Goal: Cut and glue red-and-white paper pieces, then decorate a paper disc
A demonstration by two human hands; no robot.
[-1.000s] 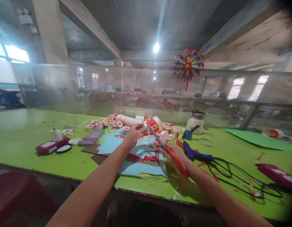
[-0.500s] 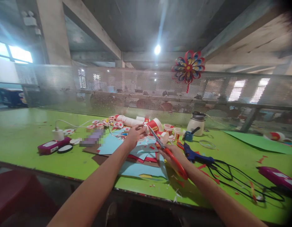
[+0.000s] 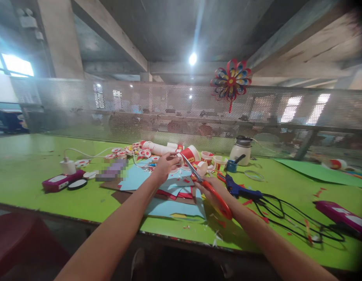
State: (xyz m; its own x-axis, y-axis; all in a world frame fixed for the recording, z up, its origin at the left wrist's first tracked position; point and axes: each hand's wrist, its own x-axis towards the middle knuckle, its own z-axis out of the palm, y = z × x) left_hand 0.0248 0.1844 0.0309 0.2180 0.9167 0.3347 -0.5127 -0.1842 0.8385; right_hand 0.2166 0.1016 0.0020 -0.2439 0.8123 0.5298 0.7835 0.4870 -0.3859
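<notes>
My right hand (image 3: 210, 188) is closed around the handles of orange-red scissors (image 3: 218, 200). Their blades point up and left, with the tips beside the fingers of my left hand (image 3: 166, 166). That left hand is pinched, thumb and fingers together; a small pale piece seems to be at the fingertips, too small to name. Beneath both hands lie light-blue paper sheets (image 3: 136, 177) strewn with red scraps. Just behind the blades, a red-and-white paper cup (image 3: 190, 154) rests on its side.
A stack of white cups (image 3: 157, 148) lies at the back. To the right are upright cups (image 3: 220, 163), a blue pot (image 3: 231, 166), a cream jug (image 3: 241, 151) and a blue glue gun (image 3: 242, 190) with a looped black cable. A purple device (image 3: 59, 181) sits at left.
The camera has turned slightly, so the whole scene sits a little further left. Both hands and the scissors keep almost the same pose.
</notes>
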